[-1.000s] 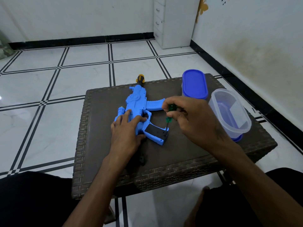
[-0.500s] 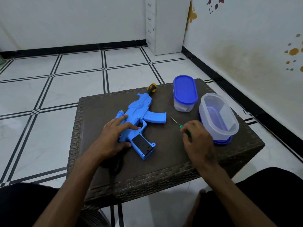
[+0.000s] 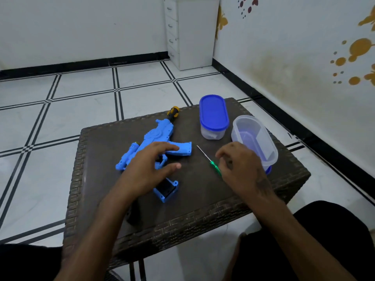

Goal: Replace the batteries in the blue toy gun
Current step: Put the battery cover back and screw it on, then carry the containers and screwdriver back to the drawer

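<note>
tiled floor (image 3: 85, 110), white drawers (image 3: 188, 33) (corner)

The left hand (image 3: 149, 169) covers the middle of the blue toy gun (image 3: 160, 136), so the trigger area and most of the grip are hidden; whether its palm touches the gun cannot be told; the right hand (image 3: 240, 167) hides the rear end of the green screwdriver (image 3: 211, 162) handle, and contact there is unclear; the yellow-and-black tool (image 3: 172, 112) lies partly behind the gun's muzzle; a dark object (image 3: 133, 213) under the left forearm is too shadowed to identify; the contents of the lidded container (image 3: 213, 118) are blurred; both forearms run off the bottom edge.
</note>
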